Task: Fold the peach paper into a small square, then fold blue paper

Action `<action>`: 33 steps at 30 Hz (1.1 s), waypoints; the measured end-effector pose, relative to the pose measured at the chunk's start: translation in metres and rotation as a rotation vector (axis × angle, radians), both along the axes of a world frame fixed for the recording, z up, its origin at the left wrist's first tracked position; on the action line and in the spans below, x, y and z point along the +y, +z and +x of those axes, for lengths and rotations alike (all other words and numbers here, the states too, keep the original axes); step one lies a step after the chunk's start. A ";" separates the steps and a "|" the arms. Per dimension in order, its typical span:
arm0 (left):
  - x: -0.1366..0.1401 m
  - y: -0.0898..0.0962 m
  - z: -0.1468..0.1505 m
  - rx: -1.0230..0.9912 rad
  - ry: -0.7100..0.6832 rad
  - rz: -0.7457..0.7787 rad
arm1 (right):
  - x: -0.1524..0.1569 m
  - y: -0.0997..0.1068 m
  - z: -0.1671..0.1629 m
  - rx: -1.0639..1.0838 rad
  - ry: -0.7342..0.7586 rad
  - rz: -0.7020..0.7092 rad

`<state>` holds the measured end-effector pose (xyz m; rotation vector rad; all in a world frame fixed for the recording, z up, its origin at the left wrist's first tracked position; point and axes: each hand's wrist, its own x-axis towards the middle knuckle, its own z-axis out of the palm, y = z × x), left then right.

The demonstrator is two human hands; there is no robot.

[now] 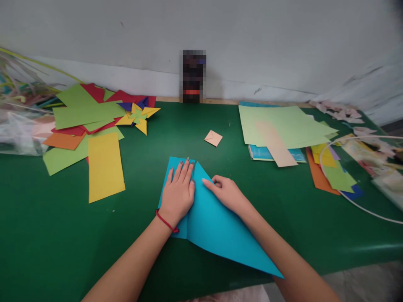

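Note:
A sheet of bright blue paper [217, 228] lies in front of me on the green table, with a crease running lengthwise near its left side. On the narrow strip left of that crease, my left hand [179, 192] presses flat, fingers stretched out and close to the crease. My right hand [229, 193] holds the upper right edge of the sheet, thumb on top and fingers curled beneath it. The right part of the paper is lifted, its corner tilting towards me. Beyond the sheet sits a small folded pink paper square [213, 138].
Green, red and orange sheets and a yellow strip [105, 167] lie at left beside a yellow-and-purple paper star [137, 115]. Pale green sheets [280, 123] and paper scraps [338, 174] are at right, near a white cable [355, 205]. A pixelated object [192, 77] leans against the wall.

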<state>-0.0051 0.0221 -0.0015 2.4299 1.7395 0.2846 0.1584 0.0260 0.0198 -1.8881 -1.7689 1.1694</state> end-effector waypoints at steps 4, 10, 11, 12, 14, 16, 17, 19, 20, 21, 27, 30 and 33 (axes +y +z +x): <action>0.000 0.002 -0.002 -0.021 -0.024 -0.010 | -0.015 -0.001 0.018 0.121 0.059 -0.097; -0.008 0.009 -0.012 0.026 -0.053 0.002 | -0.016 -0.008 0.025 0.153 0.045 -0.117; -0.008 0.010 -0.014 0.042 -0.054 0.004 | -0.014 -0.008 0.024 0.145 0.044 -0.105; -0.008 0.009 -0.015 0.054 -0.056 0.004 | -0.012 -0.007 0.023 0.137 0.050 -0.098; -0.005 0.008 -0.017 0.067 -0.049 0.005 | -0.005 -0.004 0.024 0.125 0.072 -0.098; 0.000 0.005 -0.017 0.066 -0.021 0.015 | 0.002 0.002 0.027 0.117 0.102 -0.110; 0.002 0.004 -0.016 0.063 0.001 0.024 | 0.006 0.005 0.030 0.107 0.113 -0.117; 0.007 0.001 -0.015 0.058 0.045 0.043 | 0.011 0.009 0.037 0.046 0.133 -0.103; 0.009 0.000 -0.014 0.056 0.063 0.052 | 0.013 0.010 0.040 0.006 0.140 -0.081; 0.010 0.000 -0.014 0.054 0.077 0.058 | 0.014 0.010 0.043 -0.030 0.144 -0.056; 0.011 -0.001 -0.013 0.054 0.094 0.067 | 0.011 0.001 0.046 -0.126 0.124 0.024; 0.011 0.000 -0.014 0.057 0.097 0.061 | 0.009 0.000 0.045 -0.130 0.134 0.010; 0.011 0.000 -0.016 0.058 0.085 0.054 | 0.011 0.003 0.046 -0.102 0.138 -0.032</action>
